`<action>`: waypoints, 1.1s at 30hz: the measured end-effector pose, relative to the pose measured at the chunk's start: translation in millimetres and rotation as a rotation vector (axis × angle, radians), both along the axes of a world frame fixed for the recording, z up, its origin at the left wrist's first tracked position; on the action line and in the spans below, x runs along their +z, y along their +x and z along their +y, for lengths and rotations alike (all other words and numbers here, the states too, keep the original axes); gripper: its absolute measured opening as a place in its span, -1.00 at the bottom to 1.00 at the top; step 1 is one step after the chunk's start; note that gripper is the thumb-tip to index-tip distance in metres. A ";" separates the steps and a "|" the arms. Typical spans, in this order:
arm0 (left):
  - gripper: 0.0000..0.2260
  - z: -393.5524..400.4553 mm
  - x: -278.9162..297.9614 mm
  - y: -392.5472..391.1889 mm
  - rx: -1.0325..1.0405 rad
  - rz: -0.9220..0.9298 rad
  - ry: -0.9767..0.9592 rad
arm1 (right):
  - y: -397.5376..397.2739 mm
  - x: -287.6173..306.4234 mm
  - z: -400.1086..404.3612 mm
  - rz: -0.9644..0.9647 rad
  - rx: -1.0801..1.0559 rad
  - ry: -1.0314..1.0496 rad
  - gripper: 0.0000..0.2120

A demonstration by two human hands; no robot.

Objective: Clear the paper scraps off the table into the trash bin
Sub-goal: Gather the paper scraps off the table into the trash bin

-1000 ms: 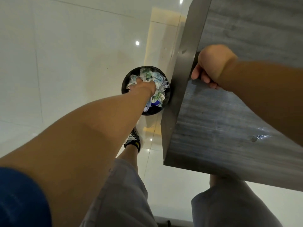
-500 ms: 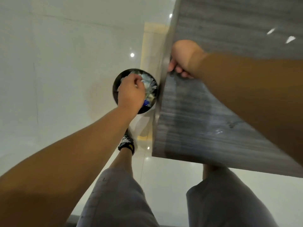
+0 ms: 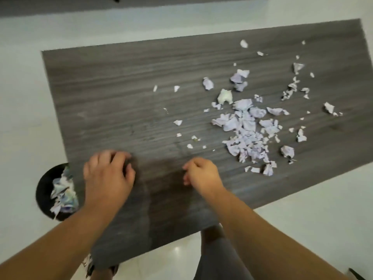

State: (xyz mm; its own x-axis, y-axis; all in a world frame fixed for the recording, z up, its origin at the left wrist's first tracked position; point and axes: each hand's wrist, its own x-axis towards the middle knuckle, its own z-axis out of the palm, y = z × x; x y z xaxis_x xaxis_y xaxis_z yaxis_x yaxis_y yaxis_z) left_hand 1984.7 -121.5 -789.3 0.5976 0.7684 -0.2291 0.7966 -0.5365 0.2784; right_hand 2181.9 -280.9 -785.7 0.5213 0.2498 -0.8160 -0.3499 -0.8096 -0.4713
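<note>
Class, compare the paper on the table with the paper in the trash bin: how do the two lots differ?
The paper scraps on the table lie spread out flat, mostly pale white; the paper in the trash bin is packed together with some green and blue tints. The table lot is wholly in view; the bin lot is partly hidden by the table edge. Both are torn, crumpled paper.

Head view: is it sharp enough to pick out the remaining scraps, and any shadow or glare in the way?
Head view: slight motion blur, worst on the left hand and trash bin; the paper scraps stay readable; a dark shadow crosses the table between left and right hand; glare only on the floor below.
</note>
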 end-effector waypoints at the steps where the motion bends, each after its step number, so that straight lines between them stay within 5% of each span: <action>1: -0.72 2.5 -2.4 18.6 -0.022 -0.052 0.009 | 10.3 3.4 -29.8 -0.106 0.039 0.002 -0.75; 4: -0.59 4.6 -16.9 87.9 -0.066 -0.179 0.016 | 56.4 7.4 -104.9 -0.518 0.071 0.053 -0.76; 7: -0.58 -6.5 -32.6 139.7 -0.066 -0.222 0.017 | 117.6 -2.4 -167.2 -0.946 -0.140 -0.074 -0.66; 10: -0.61 -15.0 -46.9 150.8 -0.022 -0.245 0.077 | 171.6 -8.8 -212.1 -0.911 -0.495 -0.169 -0.52; 12: -0.61 -13.9 -50.4 147.9 -0.024 -0.265 0.106 | 192.0 -19.2 -222.0 -0.868 -0.545 -0.115 -0.49; 26: -0.61 -14.7 -57.9 153.7 -0.008 -0.238 0.196 | 148.4 -40.2 -136.6 -0.879 0.092 0.321 -0.61; 33: -0.61 -14.1 -61.1 152.1 -0.004 -0.249 0.203 | 301.7 -30.0 -193.8 -1.147 -0.349 0.068 -0.65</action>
